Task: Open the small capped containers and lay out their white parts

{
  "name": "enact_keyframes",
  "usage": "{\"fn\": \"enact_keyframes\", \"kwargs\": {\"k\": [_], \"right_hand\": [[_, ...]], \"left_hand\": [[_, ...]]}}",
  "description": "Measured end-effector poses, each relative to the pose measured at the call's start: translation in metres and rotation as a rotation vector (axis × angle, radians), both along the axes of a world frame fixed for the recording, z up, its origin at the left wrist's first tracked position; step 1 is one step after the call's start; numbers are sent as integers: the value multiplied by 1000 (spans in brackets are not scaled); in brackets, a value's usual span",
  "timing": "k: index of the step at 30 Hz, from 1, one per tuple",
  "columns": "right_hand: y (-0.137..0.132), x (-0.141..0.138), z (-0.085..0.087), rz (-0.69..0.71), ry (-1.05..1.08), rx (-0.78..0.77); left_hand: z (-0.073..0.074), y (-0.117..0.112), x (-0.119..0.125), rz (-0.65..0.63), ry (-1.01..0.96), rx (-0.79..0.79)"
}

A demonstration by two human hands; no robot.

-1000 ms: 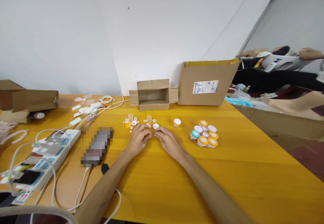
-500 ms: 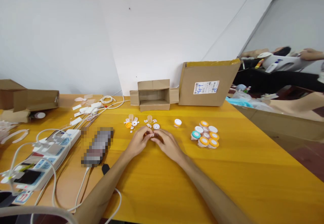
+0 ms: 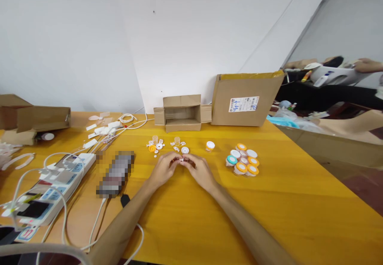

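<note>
My left hand (image 3: 163, 170) and my right hand (image 3: 201, 171) meet fingertip to fingertip over the yellow table (image 3: 269, 209). Together they pinch a tiny white part (image 3: 181, 160); its shape is too small to make out. Just beyond my fingers lie several small white and orange plastic pieces (image 3: 156, 147), a white round cap (image 3: 184, 150) and two small clear cups (image 3: 176, 140). A lone small pot with a white lid (image 3: 210, 145) stands to the right of them.
A cluster of capped pots (image 3: 243, 161) with orange, white and teal lids sits at right. Two cardboard boxes (image 3: 182, 112) (image 3: 245, 98) stand against the wall. A power strip (image 3: 50, 186) with cables, a blurred-out object (image 3: 115, 173) and another box (image 3: 32, 118) are at left. Another person's arms (image 3: 335, 71) show far right.
My hands have drawn together from resting slightly apart on the table. Their fingertips now meet, pinching a small white part lifted just off the surface.
</note>
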State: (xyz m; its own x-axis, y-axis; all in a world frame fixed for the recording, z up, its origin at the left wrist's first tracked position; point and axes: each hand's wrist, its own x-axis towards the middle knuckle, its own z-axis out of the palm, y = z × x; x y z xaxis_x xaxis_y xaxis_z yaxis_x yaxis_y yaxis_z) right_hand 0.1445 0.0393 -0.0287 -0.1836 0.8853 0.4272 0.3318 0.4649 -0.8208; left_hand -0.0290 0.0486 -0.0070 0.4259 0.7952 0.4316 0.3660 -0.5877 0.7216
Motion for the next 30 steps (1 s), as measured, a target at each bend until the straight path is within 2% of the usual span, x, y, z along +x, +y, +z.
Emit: {"fn": "enact_keyframes", "kwargs": {"k": [21, 30], "right_hand": [[0, -1, 3, 42, 78, -58], [6, 2, 0, -54, 156, -84]], "left_hand": [[4, 0, -3, 33, 33, -29], [4, 4, -7, 116, 49, -5]]}}
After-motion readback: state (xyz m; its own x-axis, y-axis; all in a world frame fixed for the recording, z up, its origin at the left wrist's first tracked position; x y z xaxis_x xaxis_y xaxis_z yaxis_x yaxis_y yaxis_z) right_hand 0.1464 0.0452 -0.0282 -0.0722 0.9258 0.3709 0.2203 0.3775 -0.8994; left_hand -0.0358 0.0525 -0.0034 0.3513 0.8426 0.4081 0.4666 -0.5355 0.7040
